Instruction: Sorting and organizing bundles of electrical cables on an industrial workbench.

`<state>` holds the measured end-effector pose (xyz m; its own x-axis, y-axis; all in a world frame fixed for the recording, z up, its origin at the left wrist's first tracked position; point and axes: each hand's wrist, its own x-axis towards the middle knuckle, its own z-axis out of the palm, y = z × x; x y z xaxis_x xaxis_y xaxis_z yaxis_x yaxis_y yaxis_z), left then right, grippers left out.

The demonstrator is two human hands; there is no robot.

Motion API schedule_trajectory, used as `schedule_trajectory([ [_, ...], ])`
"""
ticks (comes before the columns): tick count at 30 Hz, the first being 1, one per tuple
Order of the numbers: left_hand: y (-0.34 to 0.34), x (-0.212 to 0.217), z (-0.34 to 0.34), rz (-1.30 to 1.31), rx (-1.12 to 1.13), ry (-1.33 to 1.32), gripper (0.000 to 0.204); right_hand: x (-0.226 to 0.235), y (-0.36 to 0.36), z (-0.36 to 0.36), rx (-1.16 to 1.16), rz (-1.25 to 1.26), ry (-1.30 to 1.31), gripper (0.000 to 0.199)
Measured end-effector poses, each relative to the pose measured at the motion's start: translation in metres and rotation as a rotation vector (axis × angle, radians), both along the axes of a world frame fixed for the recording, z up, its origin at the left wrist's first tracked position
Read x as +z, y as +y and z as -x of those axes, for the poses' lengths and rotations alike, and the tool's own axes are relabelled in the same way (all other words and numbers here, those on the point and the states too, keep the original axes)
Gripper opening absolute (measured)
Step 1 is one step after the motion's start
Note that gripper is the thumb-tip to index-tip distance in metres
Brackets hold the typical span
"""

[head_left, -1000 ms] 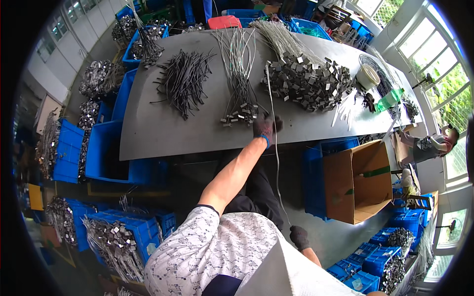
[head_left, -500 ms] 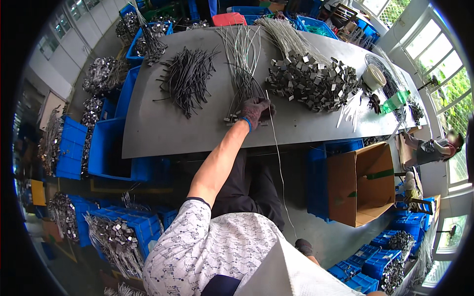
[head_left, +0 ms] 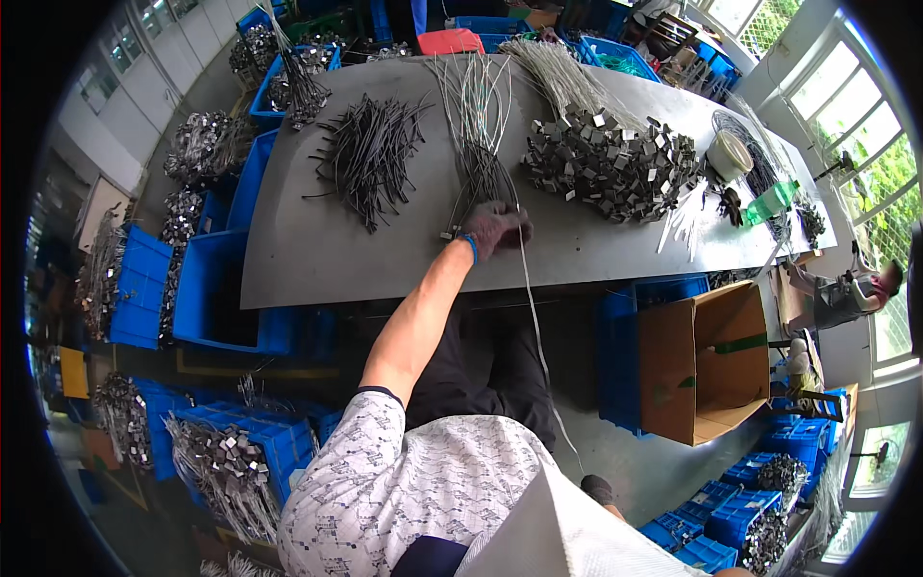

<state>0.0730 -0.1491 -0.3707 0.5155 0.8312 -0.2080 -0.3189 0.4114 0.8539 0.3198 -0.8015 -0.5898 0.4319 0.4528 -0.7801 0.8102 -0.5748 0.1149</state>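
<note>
Head view: a person's gloved left hand (head_left: pixel 495 229) reaches over the grey metal worktable (head_left: pixel 317 260), fingers closed around the near end of a bundle of thin silvery wire cables (head_left: pixel 476 115) lying mid-table. One long cable (head_left: pixel 535 317) trails off the edge toward the floor. A heap of small square metal clips (head_left: pixel 611 163) sits just right.

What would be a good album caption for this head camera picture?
Gloved left hand grips a thin cable at a bundle of cables on a grey table, beside a pile of metal clips.
</note>
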Motion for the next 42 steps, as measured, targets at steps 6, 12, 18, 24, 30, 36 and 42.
schedule_trajectory([
  [6,-0.021,0.013,0.035,0.117,-0.382,-0.078,0.022,-0.012,-0.015,-0.012,0.0,0.135,0.013,0.026],
  [12,-0.011,0.037,0.046,0.118,-0.028,-0.292,0.03,0.0,0.005,-0.014,0.038,0.085,0.082,0.025],
  [18,-0.018,0.049,0.065,0.181,0.089,-0.322,0.03,0.01,0.027,-0.009,0.111,-0.016,0.102,0.025],
  [24,-0.078,-0.001,0.062,0.199,-0.2,-0.247,0.031,0.012,0.024,-0.004,0.102,-0.079,0.107,0.027],
  [30,-0.109,-0.016,0.047,0.004,-0.157,0.173,0.027,0.006,0.008,-0.006,0.148,-0.08,0.129,0.03],
  [36,-0.09,-0.002,0.032,-0.498,0.145,0.383,0.024,0.023,0.11,0.009,0.039,-0.588,0.239,0.029],
  [42,-0.108,-0.017,0.021,-0.758,0.162,0.608,0.022,0.183,0.357,0.109,-0.304,-1.225,0.657,0.023],
])
